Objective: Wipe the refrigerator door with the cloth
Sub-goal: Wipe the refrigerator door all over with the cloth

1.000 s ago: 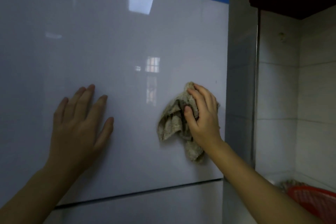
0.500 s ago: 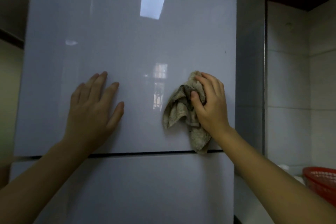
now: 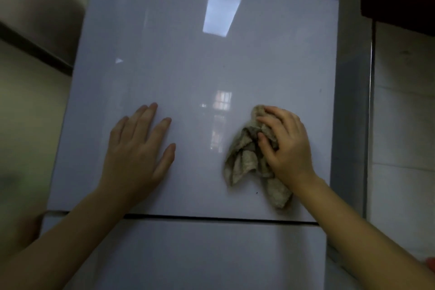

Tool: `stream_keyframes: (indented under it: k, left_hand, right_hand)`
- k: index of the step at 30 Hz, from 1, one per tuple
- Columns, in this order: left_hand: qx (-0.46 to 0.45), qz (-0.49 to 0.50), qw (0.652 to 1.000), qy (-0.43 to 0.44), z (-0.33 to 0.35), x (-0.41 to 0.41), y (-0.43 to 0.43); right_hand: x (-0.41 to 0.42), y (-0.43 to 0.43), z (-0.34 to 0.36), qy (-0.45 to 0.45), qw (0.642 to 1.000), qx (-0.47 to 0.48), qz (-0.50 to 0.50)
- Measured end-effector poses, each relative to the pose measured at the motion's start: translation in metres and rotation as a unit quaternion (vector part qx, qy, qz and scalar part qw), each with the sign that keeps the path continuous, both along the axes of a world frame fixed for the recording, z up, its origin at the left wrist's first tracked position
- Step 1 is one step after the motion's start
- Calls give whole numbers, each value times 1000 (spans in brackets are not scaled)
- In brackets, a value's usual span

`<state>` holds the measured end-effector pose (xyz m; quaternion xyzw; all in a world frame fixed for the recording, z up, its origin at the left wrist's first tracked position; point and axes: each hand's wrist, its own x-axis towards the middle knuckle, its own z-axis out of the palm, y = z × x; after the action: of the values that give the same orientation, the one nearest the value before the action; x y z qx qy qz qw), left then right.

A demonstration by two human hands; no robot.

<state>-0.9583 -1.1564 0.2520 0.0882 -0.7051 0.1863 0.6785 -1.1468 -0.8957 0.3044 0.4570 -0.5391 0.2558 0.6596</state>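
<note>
Both at the refrigerator door (image 3: 200,73): left hand (image 3: 137,158) flat, fingers (image 3: 147,116) straight; right hand (image 3: 288,148) with fingers (image 3: 267,122) tight around the cloth (image 3: 242,160).

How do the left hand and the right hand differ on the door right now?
The left hand lies flat with its fingers spread; the right hand has its fingers curled. The left hand touches the bare refrigerator door; the right hand grips the crumpled cloth against it. Both are on the same door, at about the same height.
</note>
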Motion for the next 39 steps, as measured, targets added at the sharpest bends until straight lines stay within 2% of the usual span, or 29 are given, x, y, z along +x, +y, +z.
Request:
stream_keyframes:
  k: [3,6,11,15,17,23,28,30,36,39]
  left_hand:
    - [4,14,1000,-4,-5,6,-11]
    - [6,15,1000,1,-11,8,-16]
    - [14,14,1000,7,-31,11,-22]
    - [18,11,1000,4,-57,13,-25]
    - [25,10,1000,4,-67,14,-25]
    - [42,12,999,7,-100,27,-33]
    - [50,26,998,-5,-125,28,-35]
    - [50,25,998,-6,-128,28,-33]
    - [51,12,999,-14,-124,32,-35]
    - [40,9,999,-21,-126,34,-39]
  right_hand:
    - [-3,1,-2,-98,988,-103,52]
    - [6,-16,-5,-113,985,-116,66]
    - [31,-50,-35,-26,999,-3,33]
    - [34,-62,-72,61,992,111,22]
    - [33,-59,-78,76,989,125,9]
    - [37,-55,-100,-43,998,10,35]
    - [37,-55,-131,-12,998,62,-7]
    - [32,-47,-131,-16,998,56,-12]
    - [3,-3,-125,-123,989,-82,18]
    - [-4,5,-131,-131,985,-109,19]
